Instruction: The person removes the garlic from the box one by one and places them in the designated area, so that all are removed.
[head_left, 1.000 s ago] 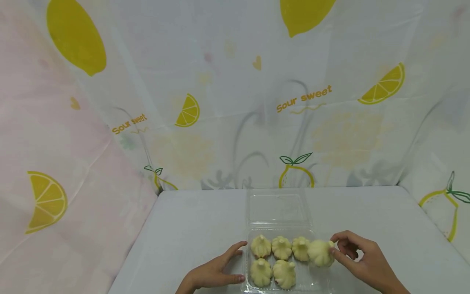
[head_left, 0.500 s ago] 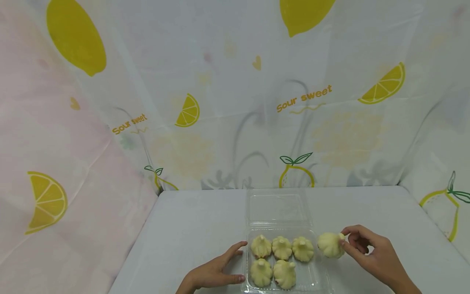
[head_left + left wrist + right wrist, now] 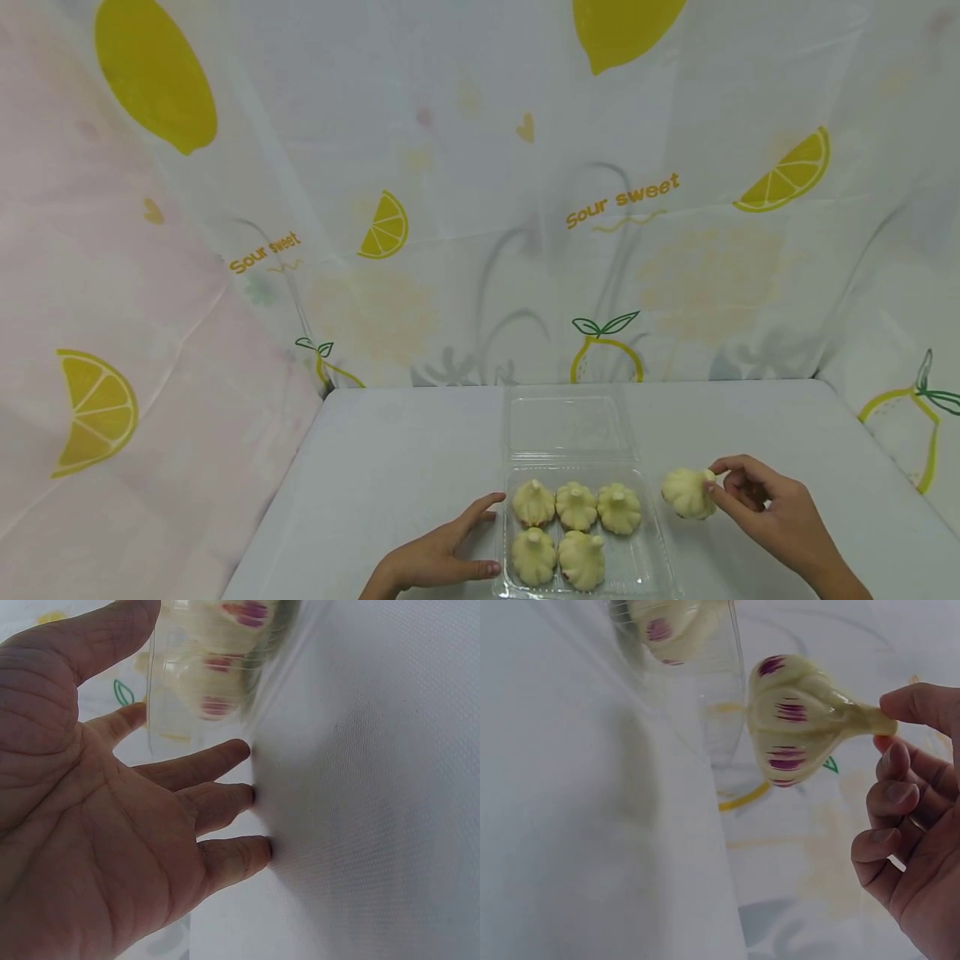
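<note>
My left hand: fingers spread wide at left side of the box; contact likely, hard to confirm. Lid open behind. Five garlics inside: three back, two front. Sixth garlic just right, off the table, stem pinched in my right hand.

six garlic bulbs, one container
</note>
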Motion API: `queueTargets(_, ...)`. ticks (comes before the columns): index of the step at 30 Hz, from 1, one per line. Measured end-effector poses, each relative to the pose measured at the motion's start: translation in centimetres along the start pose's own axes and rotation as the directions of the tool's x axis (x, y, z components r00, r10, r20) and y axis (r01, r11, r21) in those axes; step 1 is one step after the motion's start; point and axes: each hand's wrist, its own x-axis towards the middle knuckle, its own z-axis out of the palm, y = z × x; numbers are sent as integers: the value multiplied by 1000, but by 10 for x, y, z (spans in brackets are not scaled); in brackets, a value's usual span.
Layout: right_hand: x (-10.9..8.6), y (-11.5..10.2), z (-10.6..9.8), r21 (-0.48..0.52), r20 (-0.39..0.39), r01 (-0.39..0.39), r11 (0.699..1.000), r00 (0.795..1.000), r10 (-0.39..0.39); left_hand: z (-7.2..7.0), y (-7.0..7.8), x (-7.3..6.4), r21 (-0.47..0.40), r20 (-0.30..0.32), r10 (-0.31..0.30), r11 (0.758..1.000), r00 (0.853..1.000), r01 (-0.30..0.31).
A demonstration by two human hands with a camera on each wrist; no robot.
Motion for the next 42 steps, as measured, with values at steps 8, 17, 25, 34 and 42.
queueTargets(8, -4, 10, 5, -27, -8, -58, 998, 998, 58, 0, 1, 0, 7, -5, -4, 1000, 1000, 5)
queueTargets(17, -9, 18, 10, -75, 0, -100, 992, 995, 100, 0, 1, -1, 6, -2, -4, 1000, 1000, 4)
queueTargets(25, -9, 22, 14, -83, 18, -91, 992, 995, 93, 0, 1, 0, -5, 2, -6, 1000, 1000, 6)
queueTargets(34, -11, 25, 15, -108, 56, -105, 989, 992, 112, 0, 1, 0, -18, 6, 2, 1000, 1000, -2)
queueTargets(42, -11, 24, 14, -125, 84, -116, 985, 988, 127, 0, 0, -1, -19, 6, 4, 1000, 1000, -4)
